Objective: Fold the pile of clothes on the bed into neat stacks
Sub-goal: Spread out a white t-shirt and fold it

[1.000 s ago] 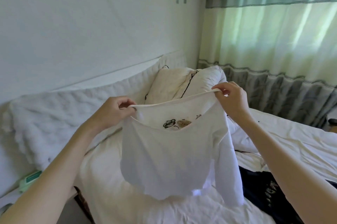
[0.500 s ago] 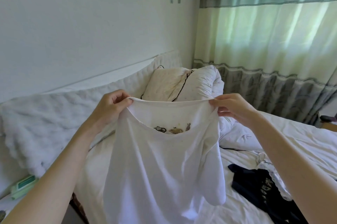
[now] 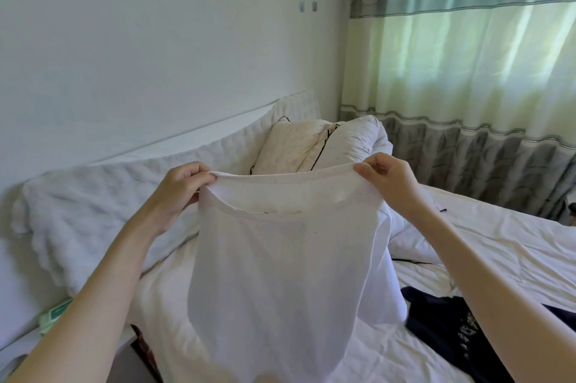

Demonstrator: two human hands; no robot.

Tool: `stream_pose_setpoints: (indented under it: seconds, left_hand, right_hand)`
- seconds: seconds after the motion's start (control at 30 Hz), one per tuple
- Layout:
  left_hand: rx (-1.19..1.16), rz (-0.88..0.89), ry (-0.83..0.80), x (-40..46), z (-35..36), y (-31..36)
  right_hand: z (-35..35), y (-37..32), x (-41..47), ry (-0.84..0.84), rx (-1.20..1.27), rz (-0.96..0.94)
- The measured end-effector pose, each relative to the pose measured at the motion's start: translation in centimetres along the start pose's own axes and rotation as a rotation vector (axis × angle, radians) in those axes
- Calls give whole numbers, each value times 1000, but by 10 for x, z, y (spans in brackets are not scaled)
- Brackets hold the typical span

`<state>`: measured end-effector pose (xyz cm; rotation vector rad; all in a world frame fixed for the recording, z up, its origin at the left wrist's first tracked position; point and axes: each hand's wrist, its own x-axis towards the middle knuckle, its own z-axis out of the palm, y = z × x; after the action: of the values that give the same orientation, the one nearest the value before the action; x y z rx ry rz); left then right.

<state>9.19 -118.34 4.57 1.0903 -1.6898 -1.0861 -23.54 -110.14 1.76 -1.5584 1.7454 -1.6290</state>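
Above the white bed (image 3: 498, 245), the left hand (image 3: 179, 192) and right hand (image 3: 392, 183) pinch the white shirt (image 3: 280, 273) at its shoulders; she should keep both corners level before laying it flat

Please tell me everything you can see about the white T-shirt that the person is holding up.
The white T-shirt looks like thin, soft cotton, lightly speckled, with a ribbed round neckline near the top. It hangs upright and spread open in the air above the bed. The left hand and the right hand each pinch one shoulder edge. A dark print shows faintly behind the neckline. One sleeve droops at the right side. Its lower hem is out of view.
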Motion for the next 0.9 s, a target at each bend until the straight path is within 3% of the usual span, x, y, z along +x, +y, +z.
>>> stream_pose_setpoints:
  seconds: [0.1, 0.2, 0.4, 0.5, 0.6, 0.67, 0.73, 0.83, 0.9]
  left_hand:
    - [22, 1, -108, -8, 5, 9]
    - [95, 23, -167, -14, 3, 16]
    - [-60, -52, 6, -15, 18, 9]
    - [-63, -71, 49, -19, 24, 8]
    - [113, -74, -234, -29, 29, 12]
    - [245, -122, -440, -38, 38, 15]
    - [337, -115, -487, -42, 54, 15]
    - [378, -17, -397, -41, 90, 14]
    - [290, 47, -310, -38, 118, 17]
  right_hand:
    - [3, 3, 4, 92, -6, 43]
    - [-4, 10, 2, -33, -50, 131]
    - [-17, 10, -8, -195, -67, 95]
    - [-28, 13, -9, -254, -192, 61]
    - [-33, 20, -6, -76, -514, 1]
    - [-30, 18, -5, 23, -599, -18]
    - [-21, 10, -5, 26, -452, 10]
    - [0, -18, -9, -105, -41, 96]
    - [15, -35, -13, -195, 73, 84]
